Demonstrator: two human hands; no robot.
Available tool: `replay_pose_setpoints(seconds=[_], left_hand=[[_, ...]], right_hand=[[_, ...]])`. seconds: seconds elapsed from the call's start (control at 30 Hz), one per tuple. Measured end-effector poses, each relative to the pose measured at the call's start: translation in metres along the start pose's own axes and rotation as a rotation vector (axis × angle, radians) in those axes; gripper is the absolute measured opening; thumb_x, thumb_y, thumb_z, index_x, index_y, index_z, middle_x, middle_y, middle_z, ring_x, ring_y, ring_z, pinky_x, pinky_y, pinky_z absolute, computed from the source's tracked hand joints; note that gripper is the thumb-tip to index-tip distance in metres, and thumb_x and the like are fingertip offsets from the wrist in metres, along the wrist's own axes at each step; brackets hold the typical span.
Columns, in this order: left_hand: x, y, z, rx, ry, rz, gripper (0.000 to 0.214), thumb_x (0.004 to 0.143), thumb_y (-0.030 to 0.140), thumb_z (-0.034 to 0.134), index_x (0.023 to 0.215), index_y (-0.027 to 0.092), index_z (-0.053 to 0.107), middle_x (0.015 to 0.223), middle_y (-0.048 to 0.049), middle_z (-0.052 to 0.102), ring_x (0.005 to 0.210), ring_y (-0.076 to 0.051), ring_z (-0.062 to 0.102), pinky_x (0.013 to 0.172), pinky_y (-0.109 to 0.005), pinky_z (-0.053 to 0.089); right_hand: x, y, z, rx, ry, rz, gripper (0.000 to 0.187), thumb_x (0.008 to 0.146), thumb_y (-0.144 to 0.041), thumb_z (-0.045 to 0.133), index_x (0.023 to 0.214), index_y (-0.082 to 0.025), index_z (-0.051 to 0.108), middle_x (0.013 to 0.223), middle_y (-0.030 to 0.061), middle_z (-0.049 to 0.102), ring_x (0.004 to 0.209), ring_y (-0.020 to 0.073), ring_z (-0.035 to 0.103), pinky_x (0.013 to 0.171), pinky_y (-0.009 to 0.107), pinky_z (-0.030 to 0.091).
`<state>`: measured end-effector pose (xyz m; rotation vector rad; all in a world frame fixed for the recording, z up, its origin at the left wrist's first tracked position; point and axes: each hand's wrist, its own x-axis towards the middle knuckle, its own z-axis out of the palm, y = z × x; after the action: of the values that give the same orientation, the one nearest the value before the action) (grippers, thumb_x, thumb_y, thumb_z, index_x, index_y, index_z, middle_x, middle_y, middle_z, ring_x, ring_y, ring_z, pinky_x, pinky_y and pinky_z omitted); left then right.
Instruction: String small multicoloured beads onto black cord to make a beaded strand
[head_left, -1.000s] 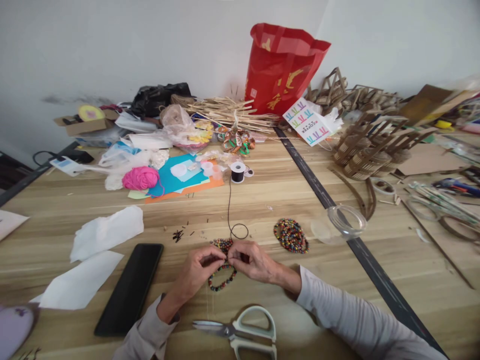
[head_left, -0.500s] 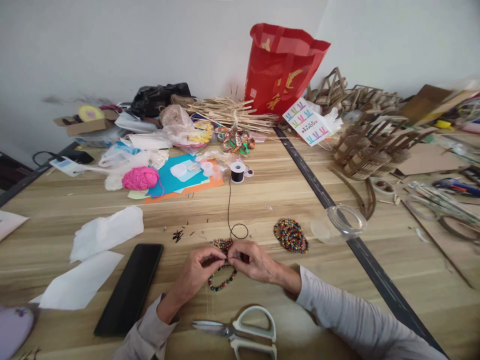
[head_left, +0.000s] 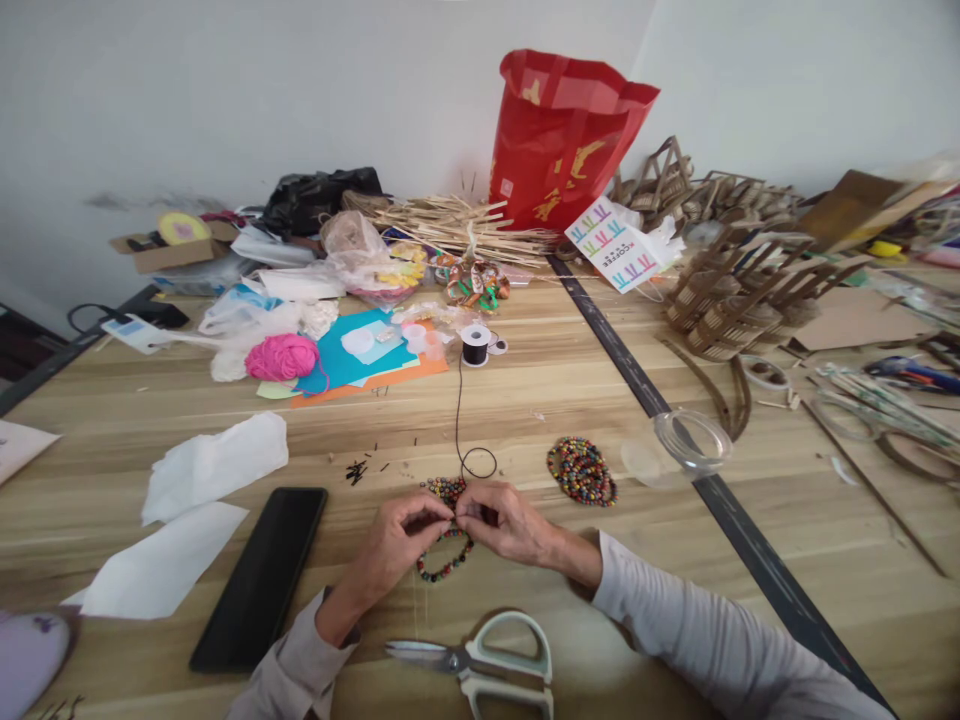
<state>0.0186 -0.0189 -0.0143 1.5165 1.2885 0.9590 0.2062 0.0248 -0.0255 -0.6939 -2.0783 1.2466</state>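
Observation:
My left hand (head_left: 394, 545) and my right hand (head_left: 506, 520) meet fingertip to fingertip at the near middle of the wooden table (head_left: 570, 380). Both pinch a beaded bracelet (head_left: 444, 565), whose loop of coloured beads hangs below the fingers and lies on the wood. A black cord (head_left: 459, 415) runs from my fingers, curls in a small loop, and leads back to a black spool (head_left: 475, 345). A small heap of beads (head_left: 444, 489) lies just behind my fingers, and a bigger pile of coloured beads (head_left: 582, 470) sits to the right.
White-handled scissors (head_left: 480, 662) lie near the front edge. A black phone (head_left: 260, 575) and white paper sheets (head_left: 214, 462) are at left. Pink yarn (head_left: 282, 356), coloured paper, a red bag (head_left: 564, 135), sticks, a clear lid (head_left: 691, 438) and cardboard models crowd the back and right.

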Motion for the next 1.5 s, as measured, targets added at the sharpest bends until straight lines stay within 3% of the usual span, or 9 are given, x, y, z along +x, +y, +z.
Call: replay_pose_setpoints(seconds=[0.5, 1.5], left_hand=[[0.0005, 0.0, 0.0016, 0.024, 0.018, 0.035, 0.006, 0.073, 0.017, 0.065, 0.073, 0.017, 0.072, 0.074, -0.0049, 0.073, 0.07, -0.018, 0.067, 0.066, -0.026, 0.053], [0.0005, -0.0014, 0.0035, -0.001, 0.012, -0.056, 0.006, 0.071, 0.02, 0.067, 0.072, 0.015, 0.068, 0.069, -0.0035, 0.069, 0.067, -0.017, 0.064, 0.064, -0.025, 0.051]], right_hand=[[-0.0004, 0.0011, 0.0, -0.005, -0.003, 0.003, 0.008, 0.083, -0.016, 0.055, 0.077, -0.014, 0.059, 0.066, -0.001, 0.052, 0.057, 0.0091, 0.045, 0.052, 0.019, 0.034], [-0.0015, 0.0022, -0.0004, -0.011, -0.02, -0.008, 0.006, 0.082, -0.014, 0.055, 0.078, -0.014, 0.059, 0.068, -0.0009, 0.053, 0.059, 0.0093, 0.046, 0.054, 0.019, 0.035]])
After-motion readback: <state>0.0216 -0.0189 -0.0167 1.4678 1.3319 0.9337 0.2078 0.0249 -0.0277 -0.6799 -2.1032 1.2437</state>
